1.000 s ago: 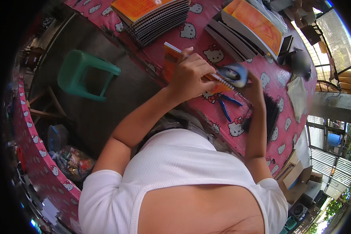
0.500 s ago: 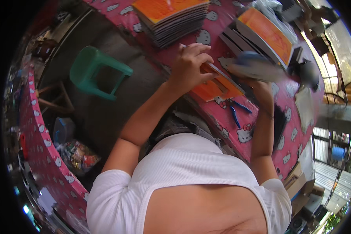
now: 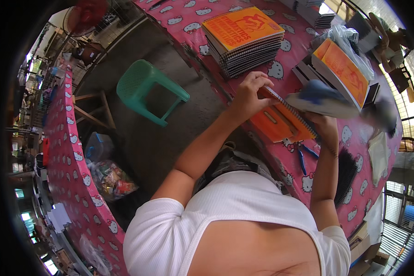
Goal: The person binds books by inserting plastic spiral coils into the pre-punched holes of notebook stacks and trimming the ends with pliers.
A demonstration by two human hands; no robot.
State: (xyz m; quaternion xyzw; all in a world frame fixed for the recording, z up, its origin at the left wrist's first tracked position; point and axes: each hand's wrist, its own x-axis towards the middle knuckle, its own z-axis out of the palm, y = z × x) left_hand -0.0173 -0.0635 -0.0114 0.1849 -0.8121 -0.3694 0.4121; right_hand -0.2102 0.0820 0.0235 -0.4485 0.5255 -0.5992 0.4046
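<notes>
A spiral-bound book stands tilted over the pink table, its coiled edge running slantwise between my hands. My left hand pinches the far end of that edge with thumb and fingers. At the near end my right hand grips the book, its fingertips partly hidden. A blurred blue and off-white shape lies just above my right hand; I cannot make out what it is. Below the book sits an orange slotted block. Blue-handled pliers lie near it, and black binding coils are beside my right forearm.
A stack of orange-covered spiral books stands beyond my left hand. More orange-covered books lean at the right, by a clear plastic bag. A green stool stands on the floor left of the pink table.
The whole view has shifted, with the table and hands now lower and further right. Both hands keep hold of the book, and its coiled edge shows more clearly.
</notes>
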